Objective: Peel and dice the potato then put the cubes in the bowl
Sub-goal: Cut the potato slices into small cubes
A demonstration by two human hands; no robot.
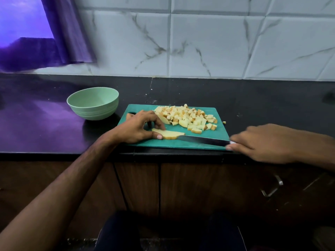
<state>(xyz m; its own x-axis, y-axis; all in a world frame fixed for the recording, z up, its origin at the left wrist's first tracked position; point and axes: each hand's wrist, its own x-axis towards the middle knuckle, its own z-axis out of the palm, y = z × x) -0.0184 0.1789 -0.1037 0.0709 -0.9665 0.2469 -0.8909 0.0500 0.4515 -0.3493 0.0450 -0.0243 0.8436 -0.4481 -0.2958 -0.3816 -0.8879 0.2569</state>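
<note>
1. Potato slice [170,134]: pale, flat on the near left part of the cutting board, long axis running left to right, its left end under the fingertips of the left hand.
2. Left hand [137,126]: palm down over the board's left side, fingers bent, thumb and fingertips pinching the slice from both sides and pinning it in place.
3. Knife [203,140]: dark blade lying low and nearly flat over the board's near edge, tip just touching the right end of the slice, handle hidden inside the right hand.
4. Right hand [262,142]: at the board's near right corner, fingers curled round the knife handle; outline blurred, exact finger positions not readable.
5. Potato cubes [188,117]: loose heap of small pale pieces, some with browner faces, on the far middle and right of the board, apart from the slice. One larger uncut piece [164,120] just behind the left hand's fingers, at the heap's left edge. One stray cube [224,122] on the counter just off the board's right edge.
6. Cutting board [213,133]: green, rectangular, handle slot at the far left corner, near edge level with the counter's front edge.
7. Bowl [93,104]: pale green, upright, nothing visible inside, on the counter just left of and slightly behind the board, not touching it.
8. Counter [262,105]: dark, glossy, backed by a wall of white marbled tiles [208,42]. Purple curtain [68,33] at upper left. Brown wooden cabinet doors [190,189] below the counter.
</note>
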